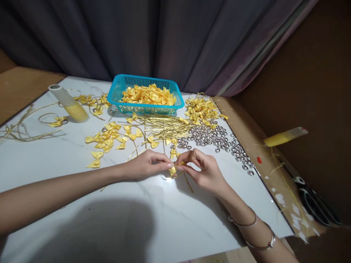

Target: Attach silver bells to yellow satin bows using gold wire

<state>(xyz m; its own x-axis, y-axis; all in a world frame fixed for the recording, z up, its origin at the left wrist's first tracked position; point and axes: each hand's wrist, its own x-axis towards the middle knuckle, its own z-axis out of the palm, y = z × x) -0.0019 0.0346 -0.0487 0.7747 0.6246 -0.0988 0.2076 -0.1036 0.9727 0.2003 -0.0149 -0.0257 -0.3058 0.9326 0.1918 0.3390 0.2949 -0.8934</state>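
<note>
Bow (pixel 172 171): my left hand (pixel 148 164) and right hand (pixel 204 170) have fingers clamped on it;
Basket (pixel 145 109): more bows (pixel 149 95) heaped inside;
Beads (pixel 210 136): beyond my right hand.

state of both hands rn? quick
Left hand: closed, fingertips pinching a yellow bow.
Right hand: closed, fingertips pinching at the same bow's other side; can't tell whether its grip also takes in gold wire.

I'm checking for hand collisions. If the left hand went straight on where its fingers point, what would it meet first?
Past the yellow bow it pinches, the left hand would likely meet the right hand; exact depth is unclear.
</note>
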